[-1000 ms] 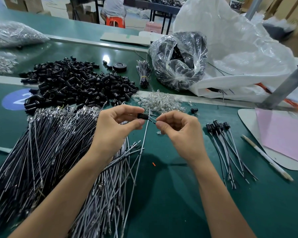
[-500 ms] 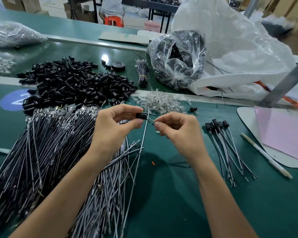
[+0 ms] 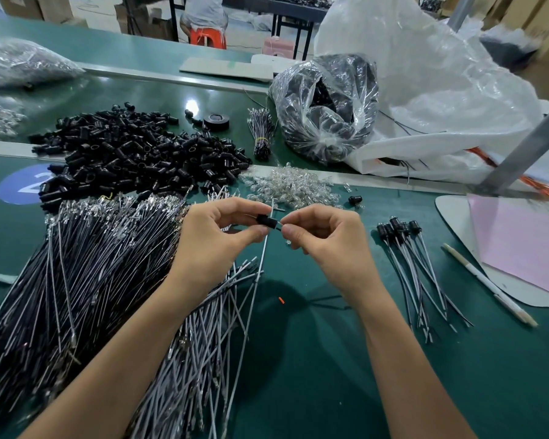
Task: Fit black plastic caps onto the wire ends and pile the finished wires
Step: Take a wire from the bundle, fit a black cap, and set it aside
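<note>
My left hand (image 3: 216, 239) pinches a small black cap (image 3: 263, 220) between thumb and forefinger above the green table. My right hand (image 3: 325, 237) pinches the wire end (image 3: 279, 225) that meets the cap from the right. A thin wire (image 3: 260, 264) runs down toward me below the cap. A heap of loose black caps (image 3: 133, 156) lies at the back left. A big fan of uncapped wires (image 3: 76, 280) covers the left side. Several capped wires (image 3: 412, 258) are piled to the right of my right hand.
A scatter of clear small bulbs (image 3: 292, 186) lies behind my hands, one stray cap (image 3: 355, 199) beside it. A tape roll (image 3: 216, 121), a tied wire bundle (image 3: 261, 134) and plastic bags (image 3: 327, 109) sit further back. A pen (image 3: 488, 283) and pink paper (image 3: 520, 245) lie at the right.
My fingers have shifted slightly at the cap; both hands stay together at the same spot. Nothing else on the table has moved.
</note>
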A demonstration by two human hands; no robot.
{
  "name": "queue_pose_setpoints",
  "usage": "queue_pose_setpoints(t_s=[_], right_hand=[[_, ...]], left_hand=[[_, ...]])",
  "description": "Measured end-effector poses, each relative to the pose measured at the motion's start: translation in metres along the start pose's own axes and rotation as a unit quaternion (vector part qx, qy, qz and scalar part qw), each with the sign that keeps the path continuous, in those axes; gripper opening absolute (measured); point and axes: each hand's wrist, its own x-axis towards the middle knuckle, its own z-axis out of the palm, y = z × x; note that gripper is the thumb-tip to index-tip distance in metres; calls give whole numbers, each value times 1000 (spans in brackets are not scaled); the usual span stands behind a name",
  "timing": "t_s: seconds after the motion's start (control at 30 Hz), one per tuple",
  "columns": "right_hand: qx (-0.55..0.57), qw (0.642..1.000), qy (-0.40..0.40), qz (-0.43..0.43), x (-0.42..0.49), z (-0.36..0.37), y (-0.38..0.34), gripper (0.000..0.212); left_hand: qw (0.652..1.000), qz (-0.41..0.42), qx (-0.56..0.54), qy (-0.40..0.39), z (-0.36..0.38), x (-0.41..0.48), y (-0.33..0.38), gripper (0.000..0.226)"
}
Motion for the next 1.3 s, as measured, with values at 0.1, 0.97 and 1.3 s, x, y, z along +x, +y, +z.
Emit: queue_pose_setpoints(t_s=[0.1, 0.97, 1.3], right_hand=[[7, 1000, 5, -7, 0, 0, -1, 17], [-10, 998, 41, -50, -2, 0, -7, 24], [-10, 999, 23, -47, -3, 0, -6, 21]], left_hand=[[1000, 2, 5, 4, 0, 0, 0, 28], [999, -14, -33, 20, -1, 2, 2, 25], [999, 0, -36, 17, 0, 1, 0, 27]])
